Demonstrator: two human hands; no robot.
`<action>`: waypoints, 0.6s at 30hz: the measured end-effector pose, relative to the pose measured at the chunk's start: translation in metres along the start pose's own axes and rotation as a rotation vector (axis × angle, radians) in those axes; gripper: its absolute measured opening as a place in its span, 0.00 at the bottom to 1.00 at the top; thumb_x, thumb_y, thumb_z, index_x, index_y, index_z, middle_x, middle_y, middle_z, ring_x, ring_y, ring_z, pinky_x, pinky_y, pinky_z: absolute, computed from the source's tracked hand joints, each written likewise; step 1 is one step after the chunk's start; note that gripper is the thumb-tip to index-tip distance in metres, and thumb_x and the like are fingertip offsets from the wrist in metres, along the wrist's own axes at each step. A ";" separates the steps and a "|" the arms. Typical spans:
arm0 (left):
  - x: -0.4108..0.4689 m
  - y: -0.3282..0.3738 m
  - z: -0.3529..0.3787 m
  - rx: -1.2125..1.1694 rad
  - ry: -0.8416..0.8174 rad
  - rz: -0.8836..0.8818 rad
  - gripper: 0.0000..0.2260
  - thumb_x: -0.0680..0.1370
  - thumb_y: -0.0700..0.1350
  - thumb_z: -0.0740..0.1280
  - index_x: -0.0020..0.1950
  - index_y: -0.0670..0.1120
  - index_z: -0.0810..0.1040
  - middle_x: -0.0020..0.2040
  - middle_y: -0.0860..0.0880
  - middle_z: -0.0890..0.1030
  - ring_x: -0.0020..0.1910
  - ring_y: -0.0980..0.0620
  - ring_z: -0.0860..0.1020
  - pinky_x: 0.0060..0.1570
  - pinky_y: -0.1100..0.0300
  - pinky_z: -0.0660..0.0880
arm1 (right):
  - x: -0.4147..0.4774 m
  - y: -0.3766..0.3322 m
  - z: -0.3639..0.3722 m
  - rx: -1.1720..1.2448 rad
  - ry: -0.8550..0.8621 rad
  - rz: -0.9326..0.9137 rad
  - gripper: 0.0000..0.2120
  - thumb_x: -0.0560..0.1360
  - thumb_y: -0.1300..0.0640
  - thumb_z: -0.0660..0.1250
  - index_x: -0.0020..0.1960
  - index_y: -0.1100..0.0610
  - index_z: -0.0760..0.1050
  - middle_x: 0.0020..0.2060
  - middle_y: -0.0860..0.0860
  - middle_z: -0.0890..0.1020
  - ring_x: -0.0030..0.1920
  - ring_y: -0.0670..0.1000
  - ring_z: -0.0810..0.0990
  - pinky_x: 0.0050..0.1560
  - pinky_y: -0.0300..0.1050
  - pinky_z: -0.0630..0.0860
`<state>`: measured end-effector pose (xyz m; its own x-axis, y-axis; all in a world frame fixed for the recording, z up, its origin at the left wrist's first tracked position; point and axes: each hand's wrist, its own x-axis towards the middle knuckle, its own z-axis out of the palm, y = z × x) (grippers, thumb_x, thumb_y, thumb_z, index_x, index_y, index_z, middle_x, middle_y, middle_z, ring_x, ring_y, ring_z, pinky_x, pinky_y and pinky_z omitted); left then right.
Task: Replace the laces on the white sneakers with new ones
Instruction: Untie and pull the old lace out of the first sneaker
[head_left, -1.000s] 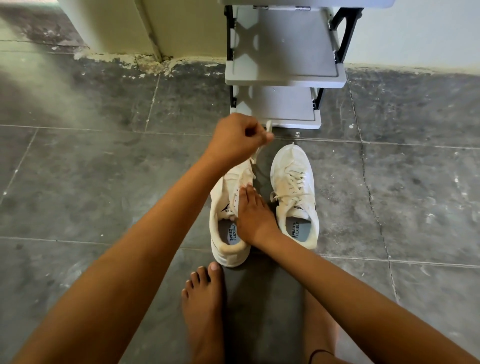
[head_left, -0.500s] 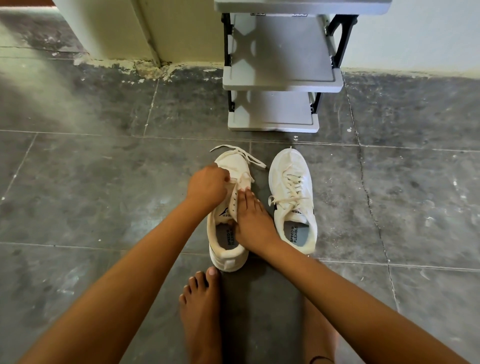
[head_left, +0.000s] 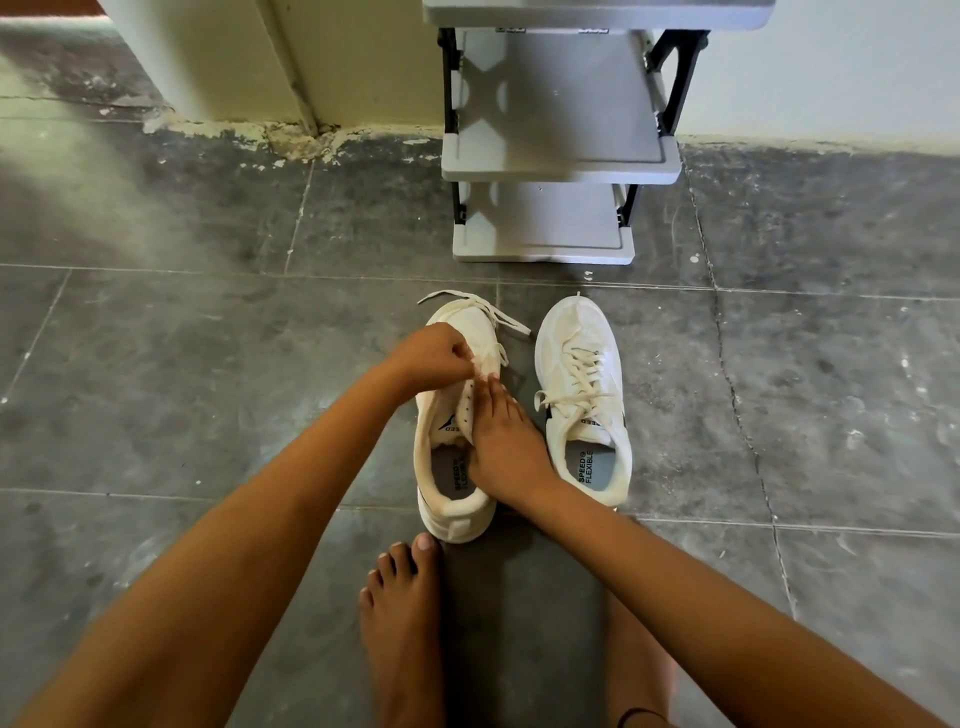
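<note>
Two white sneakers stand side by side on the grey tiled floor. The left sneaker (head_left: 453, 483) has its upper eyelets bare, and its cream lace (head_left: 488, 312) lies loose over the toe. My left hand (head_left: 434, 356) is closed over the middle of this shoe, pinching the lace near the lower eyelets. My right hand (head_left: 501, 441) lies flat on the tongue and right side of the same shoe, holding it down. The right sneaker (head_left: 582, 395) is still fully laced and untouched.
A grey plastic shoe rack (head_left: 550, 156) stands against the wall just beyond the sneakers. My bare foot (head_left: 402, 623) rests on the floor right behind the left sneaker's heel. A wall corner (head_left: 291, 78) sits at the back left.
My left hand came down from high above the toe to the shoe's lower eyelets. The lace it had pulled up now lies slack across the toe. My right hand stayed on the shoe.
</note>
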<state>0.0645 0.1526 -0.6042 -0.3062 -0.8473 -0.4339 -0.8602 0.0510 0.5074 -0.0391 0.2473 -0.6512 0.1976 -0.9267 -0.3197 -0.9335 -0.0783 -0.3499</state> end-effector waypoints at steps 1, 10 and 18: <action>-0.002 0.001 0.001 -0.109 0.016 -0.009 0.03 0.74 0.38 0.65 0.41 0.41 0.78 0.40 0.43 0.77 0.41 0.48 0.73 0.38 0.59 0.69 | 0.000 0.000 -0.001 0.002 -0.004 0.001 0.39 0.75 0.57 0.60 0.76 0.65 0.39 0.76 0.62 0.45 0.76 0.57 0.46 0.74 0.47 0.47; 0.000 -0.007 0.006 0.512 0.175 0.014 0.09 0.77 0.39 0.61 0.54 0.42 0.79 0.56 0.42 0.75 0.53 0.41 0.77 0.49 0.51 0.75 | -0.001 0.001 -0.002 -0.004 -0.012 0.000 0.38 0.75 0.58 0.59 0.76 0.65 0.39 0.76 0.61 0.45 0.77 0.56 0.46 0.75 0.47 0.46; 0.001 -0.002 0.007 0.542 0.156 0.033 0.09 0.79 0.42 0.60 0.49 0.42 0.79 0.50 0.44 0.77 0.49 0.44 0.77 0.43 0.54 0.72 | -0.002 0.001 -0.003 0.006 -0.010 0.001 0.38 0.76 0.58 0.60 0.76 0.65 0.39 0.76 0.61 0.45 0.77 0.56 0.46 0.75 0.48 0.46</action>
<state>0.0627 0.1548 -0.6106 -0.3081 -0.9067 -0.2881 -0.9502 0.3083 0.0460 -0.0409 0.2477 -0.6487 0.2000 -0.9230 -0.3288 -0.9319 -0.0756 -0.3546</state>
